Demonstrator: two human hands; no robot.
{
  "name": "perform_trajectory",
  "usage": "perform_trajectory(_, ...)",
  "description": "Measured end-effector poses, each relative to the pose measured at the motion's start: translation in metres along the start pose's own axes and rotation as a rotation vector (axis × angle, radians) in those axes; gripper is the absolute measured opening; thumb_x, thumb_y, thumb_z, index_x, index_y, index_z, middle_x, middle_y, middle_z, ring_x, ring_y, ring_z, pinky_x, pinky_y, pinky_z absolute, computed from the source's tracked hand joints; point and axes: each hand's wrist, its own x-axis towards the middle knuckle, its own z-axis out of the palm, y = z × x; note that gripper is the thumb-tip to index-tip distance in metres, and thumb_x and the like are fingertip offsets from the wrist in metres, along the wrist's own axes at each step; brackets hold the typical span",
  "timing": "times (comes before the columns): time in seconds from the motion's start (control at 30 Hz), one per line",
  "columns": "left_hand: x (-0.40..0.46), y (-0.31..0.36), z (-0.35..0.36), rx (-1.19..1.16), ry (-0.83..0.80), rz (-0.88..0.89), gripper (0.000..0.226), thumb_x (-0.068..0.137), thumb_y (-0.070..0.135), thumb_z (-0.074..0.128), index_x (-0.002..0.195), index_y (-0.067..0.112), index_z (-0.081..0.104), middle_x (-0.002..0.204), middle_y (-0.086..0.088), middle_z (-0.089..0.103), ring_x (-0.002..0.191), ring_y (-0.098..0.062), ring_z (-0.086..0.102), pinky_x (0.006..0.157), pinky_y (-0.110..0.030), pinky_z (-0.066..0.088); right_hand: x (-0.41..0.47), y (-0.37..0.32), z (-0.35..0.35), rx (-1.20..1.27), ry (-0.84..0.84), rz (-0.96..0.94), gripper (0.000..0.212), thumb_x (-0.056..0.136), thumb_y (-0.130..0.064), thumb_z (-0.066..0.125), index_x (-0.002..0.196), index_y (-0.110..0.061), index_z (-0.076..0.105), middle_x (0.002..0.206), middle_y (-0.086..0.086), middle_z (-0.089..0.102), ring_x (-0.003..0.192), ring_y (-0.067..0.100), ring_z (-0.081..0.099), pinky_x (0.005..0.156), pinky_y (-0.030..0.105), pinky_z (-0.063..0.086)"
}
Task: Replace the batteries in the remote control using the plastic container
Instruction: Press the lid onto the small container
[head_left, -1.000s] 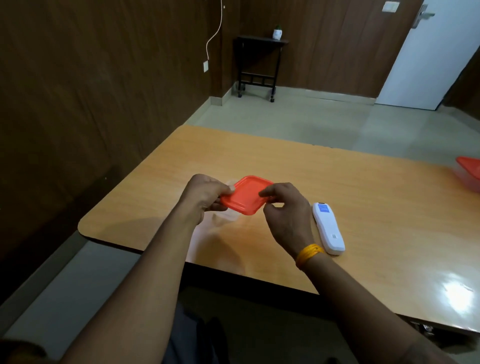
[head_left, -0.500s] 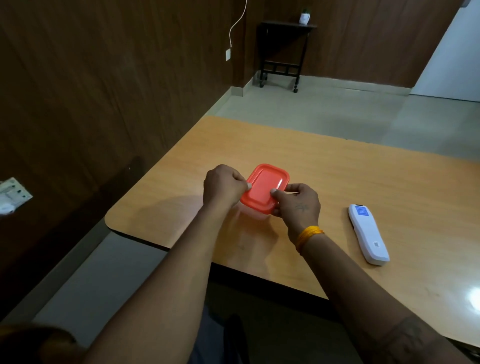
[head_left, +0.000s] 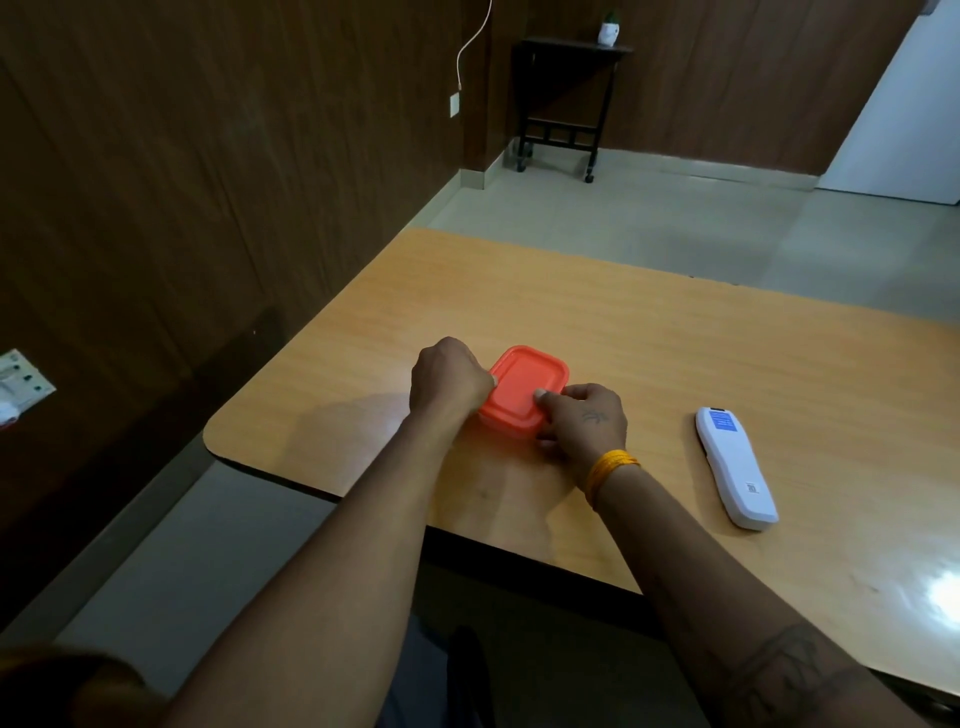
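The plastic container (head_left: 511, 423) sits on the desk (head_left: 649, 332) near its front-left corner, with the orange lid (head_left: 527, 391) lying flat on top. The left hand (head_left: 448, 375) is curled at the lid's left edge – grip closed on the lid rim. The right hand (head_left: 584, 421) holds the near-right corner, thumb on the lid top and fingers wrapped down the container side (a yellow band (head_left: 609, 467) circles that wrist). The white remote control (head_left: 735, 466) lies flat on the desk to the right of the right hand, apart from it – its blue label faces up at the far end.
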Motion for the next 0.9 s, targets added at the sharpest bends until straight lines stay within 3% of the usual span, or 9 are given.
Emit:
perform_trajectory(0.07, -0.002, 0.002, -0.002, -0.003, -0.034, -0.026, 0.020, 0.085, 0.025, 0.076, 0.086, 0.005, 0.077, 0.089, -0.012, 0.075, 0.076, -0.033, 0.067, 0.056, -0.028, 0.047, -0.001, 0.001, -0.001, 0.008, -0.044, 0.014, 0.022, 0.088, -0.029, 0.080, 0.084, -0.016, 0.064, 0.087, 0.016, 0.077, 0.056, 0.028, 0.070, 0.069, 0.049, 0.068)
perform_trajectory(0.17, -0.006, 0.007, -0.007, -0.094, -0.111, -0.077, 0.017, 0.082, 0.021, 0.066, 0.079, 0.004, 0.065, 0.080, -0.012, 0.068, 0.071, -0.031, 0.064, 0.054, -0.027, 0.040, -0.006, 0.001, -0.001, 0.050, -0.053, -0.013, 0.021, 0.085, -0.032, 0.073, 0.088, -0.013, 0.064, 0.096, 0.020, 0.076, 0.074, 0.034, 0.075, 0.073, 0.056, 0.067)
perform_trajectory(0.27, -0.012, 0.012, -0.009, -0.242, -0.231, -0.110, 0.015, 0.072, 0.021, 0.061, 0.078, 0.007, 0.062, 0.084, -0.018, 0.069, 0.078, -0.036, 0.071, 0.065, -0.033, 0.056, -0.009, -0.006, 0.001, 0.075, -0.033, -0.064, 0.052, 0.075, -0.063, 0.059, 0.101, -0.018, 0.058, 0.101, 0.012, 0.071, 0.094, 0.037, 0.073, 0.080, 0.060, 0.064)
perform_trajectory(0.37, -0.020, 0.015, -0.011, -0.294, -0.303, -0.080, 0.018, 0.067, 0.017, 0.058, 0.078, 0.004, 0.064, 0.083, -0.020, 0.068, 0.078, -0.041, 0.076, 0.075, -0.056, 0.067, -0.009, -0.013, -0.001, 0.073, 0.005, -0.046, 0.082, 0.074, -0.090, 0.040, 0.112, -0.020, 0.059, 0.105, 0.009, 0.071, 0.093, 0.032, 0.070, 0.085, 0.054, 0.062)
perform_trajectory(0.47, -0.029, 0.019, -0.011, -0.298, -0.316, -0.026, 0.009, 0.071, 0.014, 0.054, 0.077, 0.008, 0.058, 0.078, -0.018, 0.062, 0.067, -0.038, 0.070, 0.071, -0.061, 0.066, -0.011, -0.016, -0.005, 0.044, 0.069, -0.108, 0.069, 0.099, -0.074, 0.037, 0.101, -0.011, 0.067, 0.099, 0.013, 0.073, 0.091, 0.034, 0.069, 0.085, 0.050, 0.061)
perform_trajectory(0.57, -0.034, 0.026, -0.010, -0.442, -0.329, -0.067, 0.006, 0.077, 0.013, 0.053, 0.077, 0.015, 0.047, 0.077, -0.011, 0.050, 0.067, -0.030, 0.054, 0.066, -0.047, 0.060, -0.014, -0.014, -0.005, -0.008, 0.111, -0.240, 0.063, 0.103, -0.067, 0.036, 0.079, -0.014, 0.062, 0.086, 0.010, 0.069, 0.086, 0.036, 0.068, 0.076, 0.047, 0.055)
perform_trajectory(0.63, -0.035, 0.029, -0.009, -0.566, -0.326, -0.107, 0.016, 0.091, 0.023, 0.053, 0.077, 0.016, 0.050, 0.080, -0.009, 0.054, 0.072, -0.029, 0.055, 0.069, -0.039, 0.050, -0.018, -0.012, -0.003, -0.036, 0.111, -0.294, 0.062, 0.102, -0.068, 0.037, 0.078, -0.015, 0.058, 0.084, 0.009, 0.066, 0.085, 0.035, 0.066, 0.073, 0.045, 0.052)
perform_trajectory(0.77, -0.036, 0.029, 0.000, -0.555, -0.221, -0.089, 0.063, 0.100, 0.070, 0.042, 0.089, 0.015, 0.070, 0.103, -0.012, 0.075, 0.096, -0.033, 0.071, 0.085, -0.044, 0.059, -0.027, -0.019, 0.004, 0.013, 0.076, -0.199, 0.068, 0.096, -0.073, 0.035, 0.085, -0.014, 0.067, 0.090, 0.010, 0.072, 0.087, 0.035, 0.069, 0.081, 0.050, 0.060)
perform_trajectory(0.9, -0.039, 0.028, 0.003, -0.521, -0.165, -0.019, 0.074, 0.101, 0.072, 0.037, 0.092, 0.008, 0.072, 0.100, -0.014, 0.075, 0.098, -0.038, 0.072, 0.092, -0.053, 0.059, -0.027, -0.025, 0.006, 0.098, 0.035, -0.082, 0.074, 0.092, -0.080, 0.037, 0.081, -0.016, 0.072, 0.089, 0.010, 0.075, 0.087, 0.035, 0.072, 0.080, 0.045, 0.061)
